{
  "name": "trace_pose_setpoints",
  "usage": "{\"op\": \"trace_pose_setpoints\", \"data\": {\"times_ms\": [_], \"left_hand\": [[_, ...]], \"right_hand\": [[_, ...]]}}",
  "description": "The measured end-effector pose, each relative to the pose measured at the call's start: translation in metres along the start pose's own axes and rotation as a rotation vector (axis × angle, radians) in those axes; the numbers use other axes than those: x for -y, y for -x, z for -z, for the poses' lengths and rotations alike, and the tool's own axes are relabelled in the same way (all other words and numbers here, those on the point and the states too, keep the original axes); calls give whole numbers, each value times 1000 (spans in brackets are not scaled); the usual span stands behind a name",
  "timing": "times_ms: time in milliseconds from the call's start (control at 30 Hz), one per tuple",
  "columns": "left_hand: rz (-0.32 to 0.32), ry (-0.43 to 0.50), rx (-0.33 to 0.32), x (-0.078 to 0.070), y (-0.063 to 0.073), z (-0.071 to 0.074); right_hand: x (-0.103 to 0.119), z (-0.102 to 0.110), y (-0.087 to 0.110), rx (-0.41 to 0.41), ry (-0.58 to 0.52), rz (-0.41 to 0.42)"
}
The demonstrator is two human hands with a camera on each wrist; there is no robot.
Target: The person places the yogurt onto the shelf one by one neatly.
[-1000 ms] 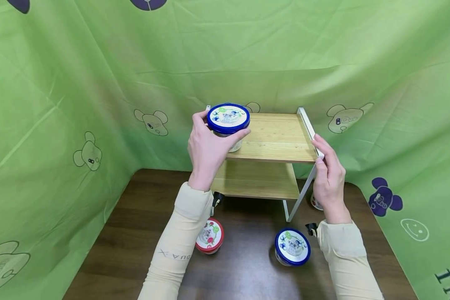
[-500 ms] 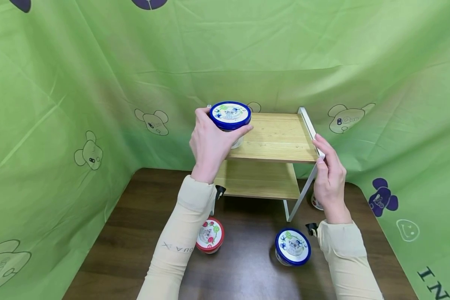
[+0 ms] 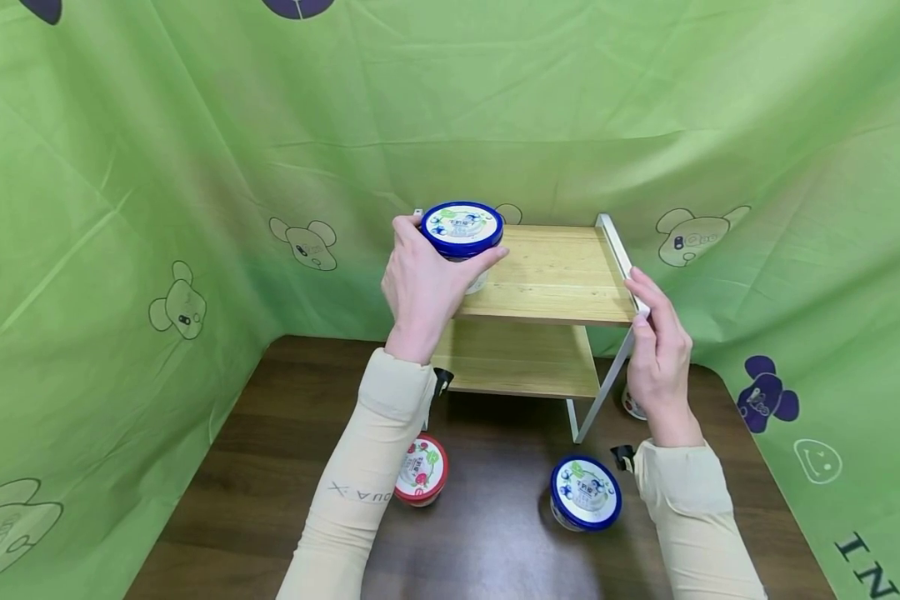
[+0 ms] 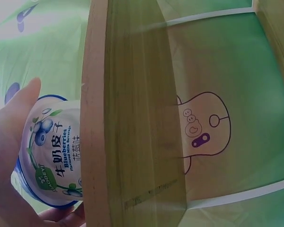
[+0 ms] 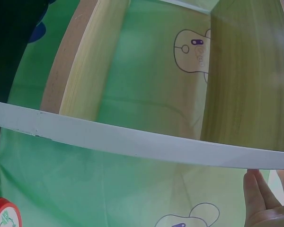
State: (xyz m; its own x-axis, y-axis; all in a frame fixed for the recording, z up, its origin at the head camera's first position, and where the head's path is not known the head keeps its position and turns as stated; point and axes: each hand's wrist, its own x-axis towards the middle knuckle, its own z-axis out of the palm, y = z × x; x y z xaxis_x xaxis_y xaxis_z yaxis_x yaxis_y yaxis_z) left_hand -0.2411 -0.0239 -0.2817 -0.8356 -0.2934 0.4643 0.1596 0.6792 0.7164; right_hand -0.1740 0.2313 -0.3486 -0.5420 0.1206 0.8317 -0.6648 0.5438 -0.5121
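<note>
My left hand [image 3: 423,287] grips a blue-lidded cup of blueberry milk drink [image 3: 462,225] at the left of the shelf rack's top board [image 3: 562,275]. In the left wrist view the cup's printed side [image 4: 52,151] shows, while the board's edge hides its base, so I cannot tell whether it touches the wood. My right hand [image 3: 662,362] touches the rack's white metal frame [image 3: 621,254] at the front right corner. Its fingers look fairly straight against the outer side, as the fingertips [image 5: 255,182] in the right wrist view also show.
A red-lidded cup [image 3: 422,471] stands on the dark table [image 3: 270,475], partly behind my left sleeve. Another blue-lidded cup [image 3: 586,493] stands front right. One more cup [image 3: 633,405] is mostly hidden behind my right hand. A lower board [image 3: 517,358] and green cloth [image 3: 525,100] lie beyond.
My left hand and the blueberry cup have shifted slightly right and farther back over the top board. My right hand stays on the frame.
</note>
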Motion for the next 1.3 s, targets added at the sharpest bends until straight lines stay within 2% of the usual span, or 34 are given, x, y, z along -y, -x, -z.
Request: {"op": "trace_pose_setpoints", "data": {"times_ms": [200,433,767,1300], "left_hand": [[-27,28,27,2,1,7],[-55,87,19,5,1,16],[-63,115,46,14,5,17],[-204,156,-8,30,16,23]], "right_hand": [[0,0,0,1,2,3],[-2,-1,0,0,5,1],[-1,-1,0,-2,6,-2],[-1,-2,0,3,-1,-5]]}}
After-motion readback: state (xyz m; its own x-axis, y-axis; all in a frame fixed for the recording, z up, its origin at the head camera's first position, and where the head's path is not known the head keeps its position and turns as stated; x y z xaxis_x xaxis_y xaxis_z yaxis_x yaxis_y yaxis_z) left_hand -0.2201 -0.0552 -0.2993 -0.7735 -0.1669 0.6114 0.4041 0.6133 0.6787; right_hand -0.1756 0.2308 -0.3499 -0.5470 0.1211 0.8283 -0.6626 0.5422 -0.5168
